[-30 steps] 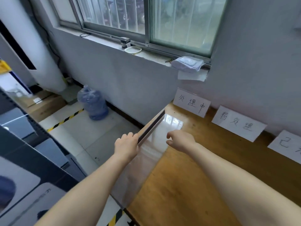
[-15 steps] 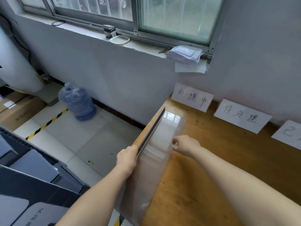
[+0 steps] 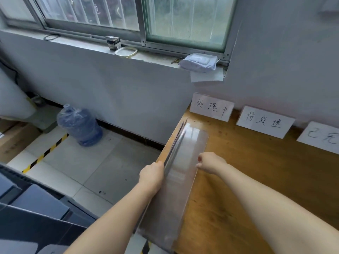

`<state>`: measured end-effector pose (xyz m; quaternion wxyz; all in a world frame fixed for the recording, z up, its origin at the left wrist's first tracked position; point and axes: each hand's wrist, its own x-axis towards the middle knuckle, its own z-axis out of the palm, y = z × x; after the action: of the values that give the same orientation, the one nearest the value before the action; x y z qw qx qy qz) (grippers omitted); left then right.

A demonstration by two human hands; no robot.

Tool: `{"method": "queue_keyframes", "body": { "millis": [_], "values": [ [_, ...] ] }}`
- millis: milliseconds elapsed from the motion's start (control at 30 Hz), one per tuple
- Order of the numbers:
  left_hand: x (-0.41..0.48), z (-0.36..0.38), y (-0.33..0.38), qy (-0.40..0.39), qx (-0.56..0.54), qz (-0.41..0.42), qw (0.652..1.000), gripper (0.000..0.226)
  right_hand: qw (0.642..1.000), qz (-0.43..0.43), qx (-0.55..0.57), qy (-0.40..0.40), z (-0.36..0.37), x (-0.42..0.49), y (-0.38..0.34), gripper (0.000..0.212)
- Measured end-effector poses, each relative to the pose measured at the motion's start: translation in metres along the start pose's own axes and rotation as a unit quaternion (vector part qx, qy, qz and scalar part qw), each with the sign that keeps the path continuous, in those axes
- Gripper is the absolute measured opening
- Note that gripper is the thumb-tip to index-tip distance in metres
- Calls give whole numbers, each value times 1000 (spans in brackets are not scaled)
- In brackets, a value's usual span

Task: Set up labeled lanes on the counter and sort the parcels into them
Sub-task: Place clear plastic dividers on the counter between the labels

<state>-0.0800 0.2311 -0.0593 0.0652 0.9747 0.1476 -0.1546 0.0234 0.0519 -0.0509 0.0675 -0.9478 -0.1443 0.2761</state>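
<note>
Now our left hand (image 3: 152, 174) grips the clear divider (image 3: 185, 153) by its raised edge, our right hand (image 3: 211, 163) pinches its flat side; it runs lengthwise away from us along the left edge of the counter (image 3: 256, 180) toward the labels (image 3: 211, 109)

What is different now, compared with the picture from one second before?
The clear sheet seems to have shifted a little rightward, further onto the counter, drawn by the right hand pinching its right edge. The left hand still grips its left edge. The three paper labels stayed against the wall.
</note>
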Motion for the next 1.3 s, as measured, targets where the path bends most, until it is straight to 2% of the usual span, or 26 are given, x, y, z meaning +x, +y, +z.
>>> {"method": "queue_keyframes", "body": {
  "millis": [67,133,200,267,300,367,433,500,533,633,700,800,933,1067,1300],
  "values": [
    [-3,-9,1,21,-11,10,1000,27,999,29,43,4,-1,-6,0,34],
    [-6,-17,2,46,-65,8,997,20,987,62,147,2,-2,-14,-2,43],
    [-8,-23,4,60,-160,-8,985,13,940,107,325,-13,-1,-20,-3,49],
    [-8,-25,9,64,-231,-6,971,14,864,138,483,-41,-3,-25,-3,53],
    [-8,-25,11,64,-256,0,965,14,833,138,533,-47,-4,-28,-2,51],
    [-7,-24,17,54,-301,16,952,16,796,115,594,-32,-7,-30,-2,35],
    [-3,-21,23,38,-311,35,949,23,783,87,616,28,-13,-32,0,7],
    [1,-17,26,20,-298,49,953,35,792,69,601,81,-19,-32,7,18],
    [3,-15,25,17,-287,47,957,38,808,71,577,89,-20,-32,12,18],
    [9,-7,15,49,-162,29,985,27,852,95,500,120,-22,-33,29,13],
    [13,0,3,12,-103,-8,995,33,864,115,465,156,-21,-31,41,12],
    [16,12,-9,-50,-107,-48,992,38,875,136,423,193,-19,-29,50,12],
    [14,28,-14,-39,-61,-41,997,20,885,155,398,188,-15,-24,52,16],
    [14,32,-15,-13,-64,-30,997,17,892,167,377,185,-12,-19,51,19],
    [16,30,-19,-35,-67,-11,997,18,908,166,339,180,-13,-15,47,16]
  ]
}}
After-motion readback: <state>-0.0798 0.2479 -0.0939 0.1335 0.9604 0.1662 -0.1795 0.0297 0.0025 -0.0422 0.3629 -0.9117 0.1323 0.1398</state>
